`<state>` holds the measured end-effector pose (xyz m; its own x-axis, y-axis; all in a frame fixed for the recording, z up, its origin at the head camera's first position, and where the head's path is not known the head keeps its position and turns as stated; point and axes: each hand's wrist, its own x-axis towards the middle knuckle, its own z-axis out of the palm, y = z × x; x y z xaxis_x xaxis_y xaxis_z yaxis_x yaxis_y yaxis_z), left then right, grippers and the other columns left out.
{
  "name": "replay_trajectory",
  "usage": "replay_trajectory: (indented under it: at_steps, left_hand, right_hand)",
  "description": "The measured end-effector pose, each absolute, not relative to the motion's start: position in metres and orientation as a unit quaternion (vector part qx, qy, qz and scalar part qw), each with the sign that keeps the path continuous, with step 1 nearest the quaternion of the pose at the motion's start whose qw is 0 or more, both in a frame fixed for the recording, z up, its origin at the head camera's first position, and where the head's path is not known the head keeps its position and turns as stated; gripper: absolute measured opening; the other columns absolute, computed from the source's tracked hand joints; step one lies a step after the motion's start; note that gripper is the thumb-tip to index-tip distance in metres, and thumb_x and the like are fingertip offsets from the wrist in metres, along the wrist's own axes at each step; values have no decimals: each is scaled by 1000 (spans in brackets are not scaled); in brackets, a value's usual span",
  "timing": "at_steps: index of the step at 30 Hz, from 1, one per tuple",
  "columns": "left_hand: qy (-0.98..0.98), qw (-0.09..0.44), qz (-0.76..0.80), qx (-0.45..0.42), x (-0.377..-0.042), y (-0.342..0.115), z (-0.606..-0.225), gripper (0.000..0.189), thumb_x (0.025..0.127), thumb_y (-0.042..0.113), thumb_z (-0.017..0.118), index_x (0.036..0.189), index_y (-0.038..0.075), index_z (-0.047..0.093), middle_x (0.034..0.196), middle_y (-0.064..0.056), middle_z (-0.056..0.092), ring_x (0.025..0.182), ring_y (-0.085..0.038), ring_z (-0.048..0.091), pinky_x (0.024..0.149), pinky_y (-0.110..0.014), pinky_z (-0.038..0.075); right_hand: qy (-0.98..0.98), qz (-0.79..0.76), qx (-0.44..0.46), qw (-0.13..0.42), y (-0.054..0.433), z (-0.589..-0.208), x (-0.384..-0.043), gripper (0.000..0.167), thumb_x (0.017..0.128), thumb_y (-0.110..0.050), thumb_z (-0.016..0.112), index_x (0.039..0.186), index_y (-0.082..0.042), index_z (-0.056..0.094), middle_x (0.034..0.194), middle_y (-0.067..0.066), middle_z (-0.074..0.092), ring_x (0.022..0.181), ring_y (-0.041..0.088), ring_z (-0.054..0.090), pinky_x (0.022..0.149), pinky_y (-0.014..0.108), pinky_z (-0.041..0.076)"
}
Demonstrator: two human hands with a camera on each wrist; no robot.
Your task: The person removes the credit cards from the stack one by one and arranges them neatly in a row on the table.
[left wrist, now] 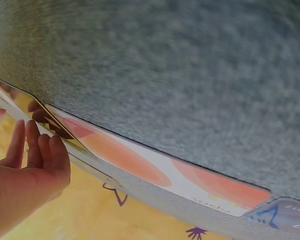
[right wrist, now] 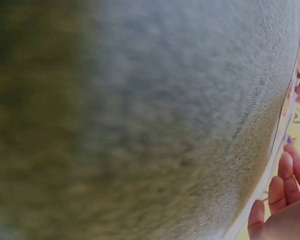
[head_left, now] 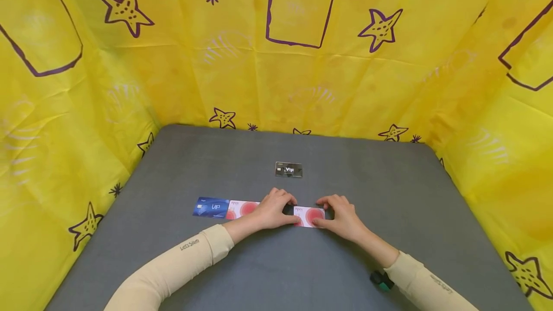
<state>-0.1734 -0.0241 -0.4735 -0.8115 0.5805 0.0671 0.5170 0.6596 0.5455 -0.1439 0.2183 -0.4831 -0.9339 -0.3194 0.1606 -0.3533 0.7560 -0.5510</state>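
A pink-and-white card (head_left: 308, 214) with red circles lies flat on the grey table, between my hands. The thumb of my left hand (head_left: 273, 209) rests at its lower left corner, fingers arched towards its upper left corner. My right hand (head_left: 343, 217) touches the card's right part with the thumb, its bent fingers by the upper right corner. Under my left hand lies a shiny gold-and-dark card (left wrist: 50, 122), mostly hidden in the head view. Left of it are a second pink-and-white card (head_left: 243, 209) and a blue VIP card (head_left: 210, 207), side by side in a row.
A black Vip card (head_left: 288, 169) lies farther back, beyond the row. Yellow cloth (head_left: 294, 76) with starfish drawings encloses the table (head_left: 367, 172) at the back and both sides. Something black and green (head_left: 382, 281) sits beside my right sleeve.
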Motion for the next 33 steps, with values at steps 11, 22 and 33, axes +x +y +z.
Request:
replay_trajectory:
  at_steps: [11,22,33]
  left_hand:
    - [896,53,320,304,-179,-31,-471,32,83,29,76,106,8,68,99,-6,62,96,-23,49,85,-36,42]
    - [897,23,320,304,-194,-41,-476,32,81,29,78,104,8,68,98,-6,62,95,-23,53,86,-37,42]
    - [905,26,328,271,-206,-48,-475,33,81,24,79,106,8,67,99,-7,61,95,-24,53,86,-39,43]
  right_hand:
    - [-931,313,185,28,209,-482,-157,39,78,-31,81,110,-13,67,98,0,59,96,20,48,79,42,32]
    - [-927,320,193,28,195,-482,-173,39,78,-30,80,111,-13,66,99,0,60,93,19,47,77,40,32]
    - [-917,353,183,16,182,-482,-194,42,79,-24,80,113,-6,64,97,5,59,89,22,48,79,38,38]
